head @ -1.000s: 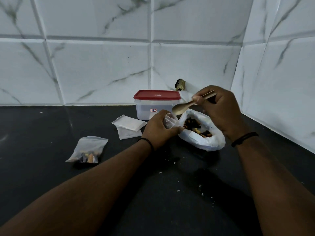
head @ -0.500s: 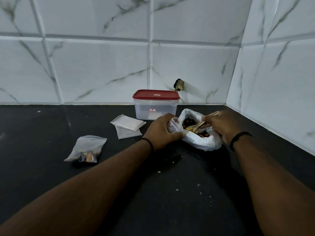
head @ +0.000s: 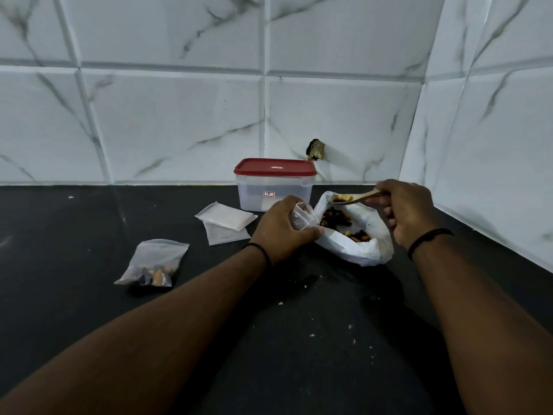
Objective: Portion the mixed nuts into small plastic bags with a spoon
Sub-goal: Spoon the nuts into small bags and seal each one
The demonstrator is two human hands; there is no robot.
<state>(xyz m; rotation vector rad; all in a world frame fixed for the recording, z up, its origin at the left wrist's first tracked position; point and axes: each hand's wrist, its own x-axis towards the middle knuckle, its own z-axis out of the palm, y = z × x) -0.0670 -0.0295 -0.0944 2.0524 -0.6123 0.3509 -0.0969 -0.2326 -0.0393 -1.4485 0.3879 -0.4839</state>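
One filled bag (head: 152,263) is lying well left of the left hand (head: 282,229), which is pinching a small bag (head: 302,215) open while the right hand (head: 404,211), clamped on the loaded spoon (head: 357,197), is hovering over the nuts (head: 338,218) (empty bags (head: 224,220) are waiting).

On the front wall of the clear rectangular plastic container with a red lid (head: 274,187), a small white sticker with a red border (head: 268,194) is seen; its marks are too small to be read. A faint embossed mark on the lid cannot be read either.
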